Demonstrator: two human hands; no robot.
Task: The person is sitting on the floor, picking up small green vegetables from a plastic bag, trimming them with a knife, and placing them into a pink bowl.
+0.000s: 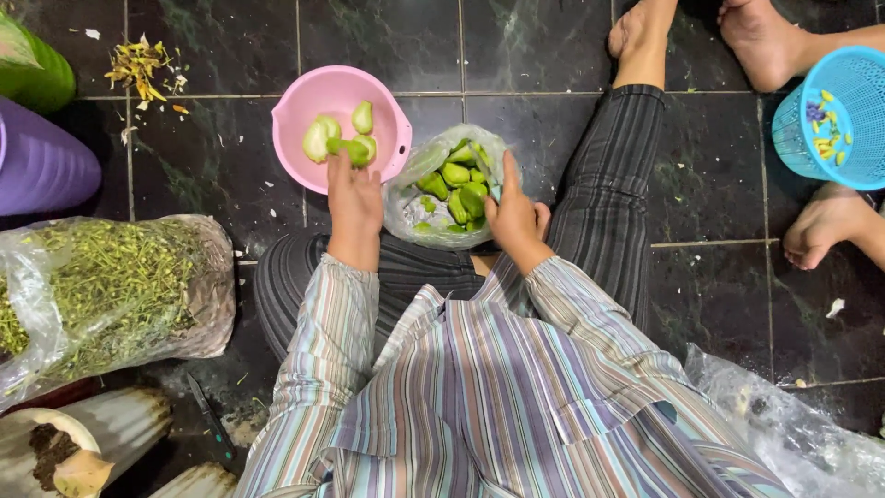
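Pink and round, a plastic bowl (339, 97) sits on the dark tiled floor (230, 55) in front of the seated person, holding a few pale green peeled vegetable pieces (318, 138). The left hand (355, 205) reaches over the near rim of the bowl, its fingers closed around one green piece (348, 148) held just above the others. The right hand (516, 217) is beside a clear crumpled plastic bag (415, 207) of darker green vegetable pieces (456, 189), and is closed on what looks like a small blade (493, 180) pointing into the bag's mouth; the tool itself is too small to tell for sure.

To do this step well, I judge that the held piece should be lowered into the bowl rather than dropped, so the light bowl does not tip. The blade hand is best kept still and pointed away from the other wrist. The bag's mouth should stay open and leaning towards the lap, since it lies right against the striped trouser leg (599, 184).
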